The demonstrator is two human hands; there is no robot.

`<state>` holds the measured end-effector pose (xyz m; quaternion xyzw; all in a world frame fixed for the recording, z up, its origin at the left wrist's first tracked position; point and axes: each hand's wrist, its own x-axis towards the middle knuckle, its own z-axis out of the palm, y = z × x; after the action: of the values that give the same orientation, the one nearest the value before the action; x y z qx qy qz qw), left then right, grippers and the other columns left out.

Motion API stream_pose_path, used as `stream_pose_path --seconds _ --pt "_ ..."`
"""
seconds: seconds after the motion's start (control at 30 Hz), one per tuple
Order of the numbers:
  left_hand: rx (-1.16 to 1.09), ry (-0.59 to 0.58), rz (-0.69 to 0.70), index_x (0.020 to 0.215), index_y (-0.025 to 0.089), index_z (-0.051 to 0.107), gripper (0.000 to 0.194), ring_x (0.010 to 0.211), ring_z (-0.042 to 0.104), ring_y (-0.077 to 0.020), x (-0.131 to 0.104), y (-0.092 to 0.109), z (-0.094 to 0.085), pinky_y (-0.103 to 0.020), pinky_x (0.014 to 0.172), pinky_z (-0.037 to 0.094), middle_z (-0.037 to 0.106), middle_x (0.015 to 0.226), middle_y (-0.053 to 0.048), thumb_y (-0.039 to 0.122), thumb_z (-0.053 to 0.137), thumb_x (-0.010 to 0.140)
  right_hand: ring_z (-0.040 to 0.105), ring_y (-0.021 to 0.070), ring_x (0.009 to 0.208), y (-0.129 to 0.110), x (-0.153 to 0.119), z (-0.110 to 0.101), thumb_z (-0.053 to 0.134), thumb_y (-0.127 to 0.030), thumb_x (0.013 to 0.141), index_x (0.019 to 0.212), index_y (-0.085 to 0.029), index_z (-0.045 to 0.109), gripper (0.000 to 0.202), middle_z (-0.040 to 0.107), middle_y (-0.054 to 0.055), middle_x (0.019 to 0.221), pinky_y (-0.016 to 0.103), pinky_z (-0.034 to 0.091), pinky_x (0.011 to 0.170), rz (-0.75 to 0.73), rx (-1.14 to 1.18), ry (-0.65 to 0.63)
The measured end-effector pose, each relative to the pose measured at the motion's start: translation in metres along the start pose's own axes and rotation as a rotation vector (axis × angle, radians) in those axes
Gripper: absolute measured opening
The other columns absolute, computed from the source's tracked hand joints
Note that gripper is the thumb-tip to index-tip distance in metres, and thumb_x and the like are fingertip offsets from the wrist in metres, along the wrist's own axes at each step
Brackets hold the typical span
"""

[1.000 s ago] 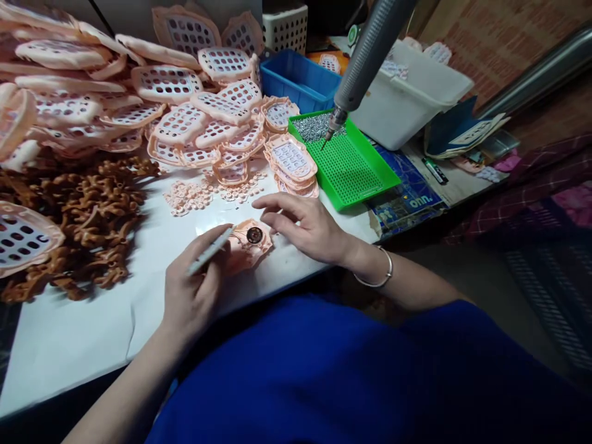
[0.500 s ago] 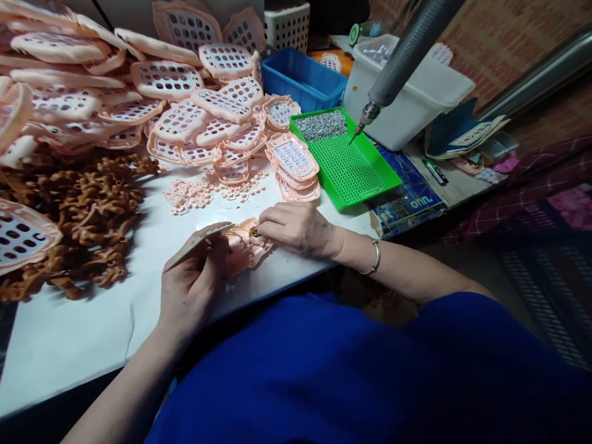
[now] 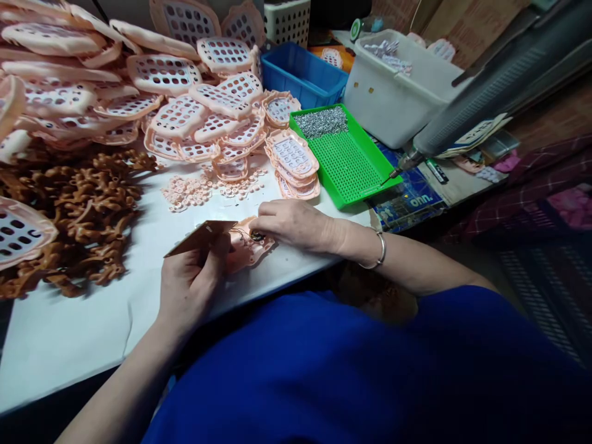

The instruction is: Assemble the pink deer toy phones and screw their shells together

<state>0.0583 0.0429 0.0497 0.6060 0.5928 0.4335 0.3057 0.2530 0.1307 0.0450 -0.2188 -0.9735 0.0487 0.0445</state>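
Note:
My left hand (image 3: 185, 293) is closed on a thin brown circuit board (image 3: 197, 240), held tilted above the tabletop between thumb and fingers. Just beside it lies a pink plastic shell (image 3: 243, 256), hollow side up, with thin wires running toward the board. My right hand (image 3: 298, 228) has its fingertips pressed together at the shell's far right part, over a small dark round part (image 3: 256, 235). The fingertips partly cover that round part, so its kind cannot be made out.
A green tray (image 3: 345, 166) of screws stands beyond my right hand, with a hanging electric screwdriver (image 3: 444, 132) over its right end. Pink shells (image 3: 178, 117) are heaped behind, brown plastic pieces (image 3: 87, 216) at left. Blue (image 3: 300, 77) and white bins (image 3: 393, 92) stand at the back.
The circuit board has tipped so its brown face shows more. The screwdriver has swung right and lower, toward the tray's right end. My right hand stays at the shell.

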Motion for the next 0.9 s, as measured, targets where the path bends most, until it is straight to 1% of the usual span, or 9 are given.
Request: stream_pose_path --seconds 0.07,0.13,0.27,0.37,0.47,0.57,0.7,0.8,0.9 --pt "0.025 0.01 0.002 0.066 0.021 0.065 0.027 0.05 0.05 -0.0133 0.0 0.0 -0.001 -0.026 0.056 0.046 0.058 0.053 0.003 0.039 0.057 0.084 0.048 0.0137 0.075 0.0 0.005 -0.008 0.045 -0.012 0.102 0.109 -0.012 0.068 0.024 0.058 0.005 0.09 0.027 0.032 0.064 0.033 0.055 -0.097" --pt "0.04 0.011 -0.01 0.066 0.021 0.065 0.027 0.051 0.051 -0.0138 -0.001 -0.001 -0.001 -0.026 0.056 0.045 0.059 0.053 0.002 0.04 0.057 0.084 0.046 0.0128 0.074 0.0 0.008 -0.015 0.047 -0.013 0.101 0.107 -0.012 0.069 0.022 0.056 0.004 0.089 0.026 0.032 0.063 0.032 0.103 -0.162" --pt "0.037 0.024 -0.048 0.069 0.02 0.064 0.026 0.055 0.057 -0.0156 -0.002 -0.002 0.0 -0.028 0.06 0.049 0.064 0.058 0.001 0.042 0.057 0.083 0.047 0.0129 0.075 0.0 0.012 -0.024 0.05 -0.013 0.1 0.111 -0.011 0.068 0.021 0.056 0.004 0.09 0.026 0.033 0.065 0.02 0.145 -0.231" --pt "0.05 0.036 -0.083 0.07 0.02 0.065 0.028 0.053 0.057 -0.0154 -0.004 -0.004 0.0 -0.027 0.056 0.048 0.066 0.059 0.0 0.044 0.058 0.081 0.049 0.0134 0.078 0.001 0.014 -0.027 0.053 -0.01 0.098 0.107 -0.009 0.067 0.017 0.058 0.005 0.09 0.026 0.034 0.067 0.043 0.184 -0.269" --pt "0.049 0.031 -0.117 0.07 0.019 0.068 0.031 0.05 0.056 -0.0149 -0.006 -0.005 0.0 -0.026 0.052 0.045 0.068 0.058 -0.001 0.047 0.059 0.08 0.052 0.0133 0.082 0.005 0.014 -0.027 0.059 -0.011 0.096 0.098 -0.008 0.066 0.008 0.061 0.005 0.091 0.025 0.037 0.072 0.024 0.294 -0.254" --pt "0.035 0.042 -0.101 0.071 0.019 0.071 0.031 0.051 0.058 -0.0144 -0.007 -0.007 0.001 -0.026 0.054 0.047 0.073 0.065 -0.002 0.045 0.059 0.082 0.051 0.0125 0.079 0.009 0.013 -0.023 0.059 -0.012 0.096 0.094 -0.01 0.063 0.005 0.06 0.004 0.089 0.025 0.037 0.071 -0.009 0.332 -0.198" --pt "0.049 0.035 -0.051 0.071 0.019 0.072 0.029 0.052 0.059 -0.0135 -0.008 -0.009 0.002 -0.026 0.058 0.049 0.075 0.068 -0.002 0.04 0.058 0.084 0.051 0.0138 0.078 0.008 0.011 -0.021 0.056 -0.016 0.099 0.096 -0.01 0.061 0.009 0.06 0.006 0.091 0.026 0.038 0.069 -0.022 0.227 -0.202" --pt "0.028 0.024 -0.019 0.074 0.02 0.073 0.027 0.054 0.061 -0.0137 -0.008 -0.008 0.004 -0.025 0.058 0.05 0.076 0.069 -0.001 0.039 0.059 0.085 0.055 0.0159 0.081 0.004 0.011 -0.023 0.047 -0.013 0.102 0.1 -0.009 0.061 0.015 0.062 0.009 0.095 0.028 0.037 0.068 -0.046 0.08 -0.252" --pt "0.032 0.027 -0.001 0.072 0.02 0.072 0.026 0.056 0.063 -0.0143 -0.008 -0.005 0.005 -0.024 0.058 0.049 0.074 0.066 0.0 0.039 0.059 0.085 0.058 0.0165 0.081 -0.001 0.013 -0.026 0.04 -0.012 0.105 0.103 -0.008 0.061 0.022 0.063 0.009 0.095 0.029 0.037 0.067 -0.054 0.0 -0.278"
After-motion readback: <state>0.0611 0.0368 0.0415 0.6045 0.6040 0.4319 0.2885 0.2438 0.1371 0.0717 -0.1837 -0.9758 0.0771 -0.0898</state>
